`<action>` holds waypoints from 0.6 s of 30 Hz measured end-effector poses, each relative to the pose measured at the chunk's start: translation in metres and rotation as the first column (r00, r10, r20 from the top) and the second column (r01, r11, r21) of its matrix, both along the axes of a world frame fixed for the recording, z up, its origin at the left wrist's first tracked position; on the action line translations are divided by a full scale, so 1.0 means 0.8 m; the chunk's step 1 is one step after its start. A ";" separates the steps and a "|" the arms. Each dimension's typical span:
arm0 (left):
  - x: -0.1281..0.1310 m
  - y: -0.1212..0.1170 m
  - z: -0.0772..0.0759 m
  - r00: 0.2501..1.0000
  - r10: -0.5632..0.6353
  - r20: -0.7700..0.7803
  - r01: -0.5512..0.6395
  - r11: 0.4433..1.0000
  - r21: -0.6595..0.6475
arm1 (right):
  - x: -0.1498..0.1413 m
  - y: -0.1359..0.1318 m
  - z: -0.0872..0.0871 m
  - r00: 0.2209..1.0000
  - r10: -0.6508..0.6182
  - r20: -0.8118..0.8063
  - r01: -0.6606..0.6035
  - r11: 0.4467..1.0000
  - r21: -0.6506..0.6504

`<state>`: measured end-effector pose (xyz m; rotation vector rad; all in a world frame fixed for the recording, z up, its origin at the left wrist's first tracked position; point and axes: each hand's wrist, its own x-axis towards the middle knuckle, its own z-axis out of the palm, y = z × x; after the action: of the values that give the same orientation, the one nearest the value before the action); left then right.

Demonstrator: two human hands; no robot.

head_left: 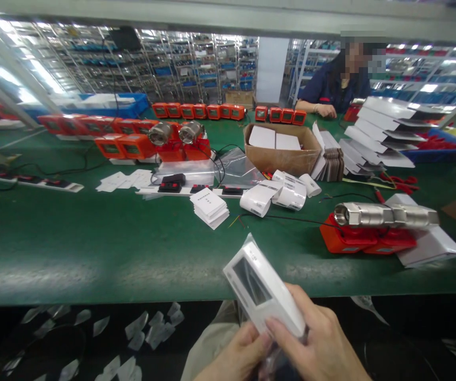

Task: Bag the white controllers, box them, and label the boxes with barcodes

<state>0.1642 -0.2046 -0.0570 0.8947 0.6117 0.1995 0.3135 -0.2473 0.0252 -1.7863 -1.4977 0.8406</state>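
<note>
In front of me, over the front edge of the green workbench (132, 259), a white boxy device (265, 288) with a dark rectangular screen is tilted up to the left. Clear plastic film shows at its top corner and below its lower end. My right hand (323, 338) wraps round its right side, thumb on the front face. Pinched at the lower end, my left hand (239, 352) has its thumb near my right thumb; whether it grips the device or just the film is hard to make out.
Beyond the device lie stacked white cards (209, 206), a label roll (261, 197) and a cardboard box (281, 153). Silver valves on red-orange housings (349, 238) sit at right. Orange units (120, 147) line the back left. Across the bench is another person (334, 84).
</note>
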 end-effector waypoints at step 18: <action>-0.011 0.014 -0.007 0.994 -0.091 0.058 0.069 0.950 0.305 | 0.034 0.041 -0.032 0.895 0.175 0.410 -0.363 0.819 0.444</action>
<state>0.1554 -0.1934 -0.0629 1.2021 0.4832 0.2551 0.3410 -0.2143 -0.0006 -1.3752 -2.0225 0.1951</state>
